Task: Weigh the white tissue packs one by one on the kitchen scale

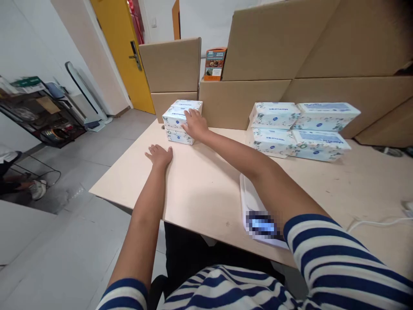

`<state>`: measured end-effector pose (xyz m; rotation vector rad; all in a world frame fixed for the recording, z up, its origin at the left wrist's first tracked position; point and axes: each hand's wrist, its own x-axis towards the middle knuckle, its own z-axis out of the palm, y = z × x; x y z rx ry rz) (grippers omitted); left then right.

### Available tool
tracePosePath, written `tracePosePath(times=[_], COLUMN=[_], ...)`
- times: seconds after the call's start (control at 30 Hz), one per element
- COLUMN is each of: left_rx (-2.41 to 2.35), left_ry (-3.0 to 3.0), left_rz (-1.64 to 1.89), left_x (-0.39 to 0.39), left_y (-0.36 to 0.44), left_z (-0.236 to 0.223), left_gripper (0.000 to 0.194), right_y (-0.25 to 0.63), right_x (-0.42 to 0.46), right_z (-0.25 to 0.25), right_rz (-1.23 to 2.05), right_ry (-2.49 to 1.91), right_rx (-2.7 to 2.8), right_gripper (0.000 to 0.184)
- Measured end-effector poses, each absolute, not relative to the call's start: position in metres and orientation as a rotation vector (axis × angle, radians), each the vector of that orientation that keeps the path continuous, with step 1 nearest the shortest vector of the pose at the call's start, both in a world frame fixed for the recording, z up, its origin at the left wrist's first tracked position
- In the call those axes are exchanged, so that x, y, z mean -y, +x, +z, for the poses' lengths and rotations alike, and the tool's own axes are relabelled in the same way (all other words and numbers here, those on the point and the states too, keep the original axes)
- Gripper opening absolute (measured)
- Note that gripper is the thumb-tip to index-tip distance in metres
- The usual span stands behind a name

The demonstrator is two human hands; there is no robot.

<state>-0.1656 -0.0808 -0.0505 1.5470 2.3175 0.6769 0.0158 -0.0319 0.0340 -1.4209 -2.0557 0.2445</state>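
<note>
My left hand (160,156) lies flat on the tabletop with its fingers spread, just in front of a small stack of tissue packs. My right hand (196,125) is on the near right part of the upper tissue pack (174,118), its fingers over the top and its thumb against the front. A lower tissue pack (179,137) supports it. These packs are white with blue print and a leaf pattern. On the right, similar tissue packs (318,144) stand two high and side by side.
Large cardboard boxes (245,101) line the table's back edge, with an orange printed box (214,64) behind. A white scale-like device (248,193) with a blurred display lies under my right forearm. A white cable (377,223) runs at right. The table (129,176) ends at left.
</note>
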Motion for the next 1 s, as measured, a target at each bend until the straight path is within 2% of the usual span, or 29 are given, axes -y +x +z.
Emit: tracePosePath(times=[0.1, 0.2, 0.33, 0.53, 0.63, 1.0], left_rx=[-2.411, -2.461, -2.488, -2.507, -2.509, -2.529], left_ry=[1.579, 1.606, 1.634, 1.679, 1.690, 1.666], left_rz=[0.502, 0.380, 0.299, 0.276, 0.280, 0.289], left_x=[0.081, 0.081, 0.079, 0.080, 0.080, 0.080], left_y=[-0.165, -0.165, -0.164, -0.156, -0.151, -0.146], left_z=[-0.048, -0.046, -0.044, -0.039, -0.037, -0.025], left_gripper=[0.093, 0.095, 0.096, 0.097, 0.097, 0.096], right_y=[0.031, 0.071, 0.164, 0.316, 0.366, 0.431], right_x=[0.050, 0.070, 0.087, 0.103, 0.116, 0.099], right_z=[0.043, 0.045, 0.037, 0.017, 0.003, 0.003], right_rz=[0.197, 0.040, -0.051, -0.117, -0.114, -0.001], right_ry=[-1.458, -1.471, -1.613, -2.013, -2.143, -2.301], right_rx=[2.098, 2.178, 2.104, 1.635, 1.607, 1.876], right_gripper=[0.075, 0.076, 0.067, 0.064, 0.066, 0.073])
